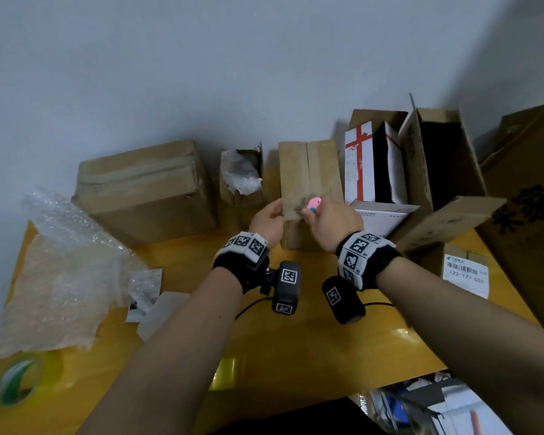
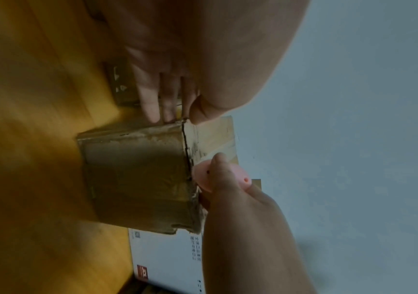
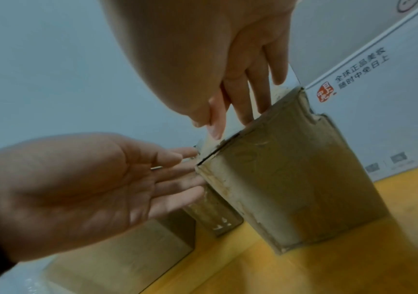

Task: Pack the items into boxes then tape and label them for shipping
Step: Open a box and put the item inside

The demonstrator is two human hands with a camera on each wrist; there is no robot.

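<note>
Centrally, left hand point(image 1: 266, 226), fingers straight, is bracing cardboard box point(image 1: 308, 171); right hand point(image 1: 333, 219) is pinching pink tool point(image 1: 314, 203) atop it. Yellow table point(image 1: 296, 356) is abutting grey wall point(image 1: 201, 73).

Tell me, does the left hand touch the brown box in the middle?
Touching. The right wrist view shows the left hand with straight fingers pressed flat against the side of the brown box. The right hand holds a pink tool.

1. A plain, pale grey-blue wall point(image 1: 201, 58) fills the upper half of the head view and darkens into shadow toward the upper right corner.
2. A glossy yellow-orange wooden table point(image 1: 296, 356) spans the lower half.
</note>
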